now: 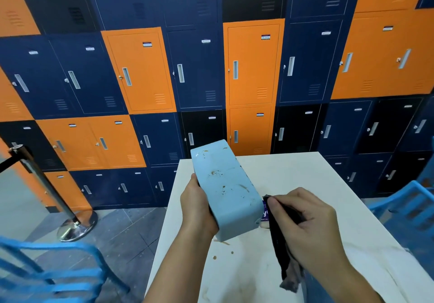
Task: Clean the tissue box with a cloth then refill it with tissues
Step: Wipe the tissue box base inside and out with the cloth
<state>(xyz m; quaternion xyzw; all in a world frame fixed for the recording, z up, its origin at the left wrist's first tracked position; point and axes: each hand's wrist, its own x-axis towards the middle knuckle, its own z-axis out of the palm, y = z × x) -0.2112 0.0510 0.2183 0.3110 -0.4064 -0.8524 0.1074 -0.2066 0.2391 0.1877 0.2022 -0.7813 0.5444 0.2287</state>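
Tissue box [223,185], pale blue and brown-spotted, is tilted up near the table's [305,173] left edge, left hand [197,205] curled round its side, right hand [307,223] pinching the dark cloth [278,244] at its lower end: wiping's on, and the next swipe should cross those stains.

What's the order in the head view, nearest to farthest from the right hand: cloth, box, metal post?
1. Cloth, gripped in the right hand.
2. Box, just to its left, held by the left hand.
3. Post, far left, on the floor.
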